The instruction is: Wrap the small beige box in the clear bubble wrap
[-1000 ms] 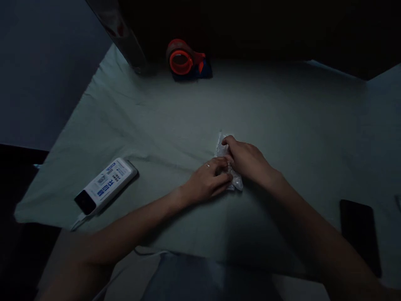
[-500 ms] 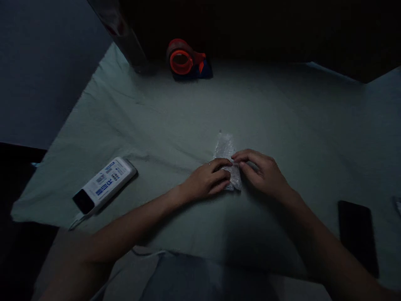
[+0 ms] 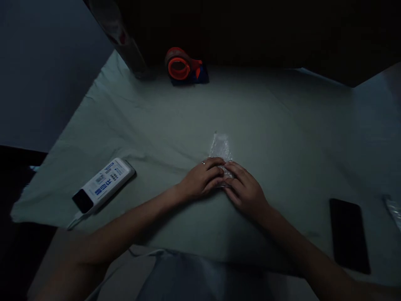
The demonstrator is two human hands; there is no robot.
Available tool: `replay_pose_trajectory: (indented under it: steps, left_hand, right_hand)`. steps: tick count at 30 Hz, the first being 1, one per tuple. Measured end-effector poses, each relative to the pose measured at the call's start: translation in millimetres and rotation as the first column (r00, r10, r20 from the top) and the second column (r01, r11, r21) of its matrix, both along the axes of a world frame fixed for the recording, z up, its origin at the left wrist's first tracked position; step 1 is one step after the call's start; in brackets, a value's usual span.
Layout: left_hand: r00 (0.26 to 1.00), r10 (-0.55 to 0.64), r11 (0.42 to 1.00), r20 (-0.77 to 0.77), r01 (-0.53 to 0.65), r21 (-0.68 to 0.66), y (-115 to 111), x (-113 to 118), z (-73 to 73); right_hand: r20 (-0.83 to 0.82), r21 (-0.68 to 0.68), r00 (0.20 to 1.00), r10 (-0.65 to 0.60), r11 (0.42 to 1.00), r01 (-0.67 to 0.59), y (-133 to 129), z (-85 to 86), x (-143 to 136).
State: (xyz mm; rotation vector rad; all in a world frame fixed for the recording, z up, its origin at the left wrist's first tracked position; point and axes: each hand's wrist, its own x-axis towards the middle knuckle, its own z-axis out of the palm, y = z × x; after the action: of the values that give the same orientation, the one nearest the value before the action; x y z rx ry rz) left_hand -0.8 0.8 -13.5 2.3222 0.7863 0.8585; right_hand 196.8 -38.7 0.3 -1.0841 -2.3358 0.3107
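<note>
A small strip of clear bubble wrap (image 3: 221,147) lies on the cloth in front of me, its far end uncovered. From the left, my left hand (image 3: 203,177) has its fingers bent over the near part, gripping it. My right hand (image 3: 246,186) comes in from the other side, with its fingers closed on the same near part. The fingertips of both hands almost meet over the wrap. Whether anything lies inside the wrap is hidden by the fingers and the dim light.
Behind the hands stands a red and blue tape dispenser (image 3: 181,69) beside a shiny clear roll (image 3: 120,39). A white power bank (image 3: 105,184) with a cable lies on the left, a black phone (image 3: 349,234) on the right. A pale green cloth (image 3: 266,117) covers the table.
My right hand has come down from a raised pinch at the wrap's right edge and now presses on its near part. My left hand has stayed on the wrap. The view has shifted slightly.
</note>
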Motion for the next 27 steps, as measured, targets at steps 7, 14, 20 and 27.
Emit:
replay_pose_trajectory:
  steps: [7, 14, 20, 27]
  left_hand:
    - [0.985, -0.009, 0.999, -0.175, 0.002, -0.038, 31.1, -11.1, -2.0]
    - [0.98, 0.084, 0.992, -0.181, -0.099, -0.076, 54.6, -8.8, -2.1]
    - [0.875, 0.377, 0.896, -0.304, -0.427, -0.119, 68.6, -0.3, 9.7]
    - [0.792, 0.437, 0.804, -0.426, -0.556, -0.209, 81.9, 16.4, 14.8]
  right_hand:
    - [0.172, 0.051, 0.985, 0.009, 0.999, -0.018, 7.1, 15.3, -1.3]
    - [0.213, -0.259, 0.977, -0.002, 0.964, 0.059, 53.6, 25.7, -3.0]
    - [0.265, -0.335, 0.964, -0.026, 0.935, 0.117, 76.0, 20.7, -12.8]
    - [0.115, -0.222, 0.989, -0.096, 0.968, 0.12, 64.5, 6.9, -12.4]
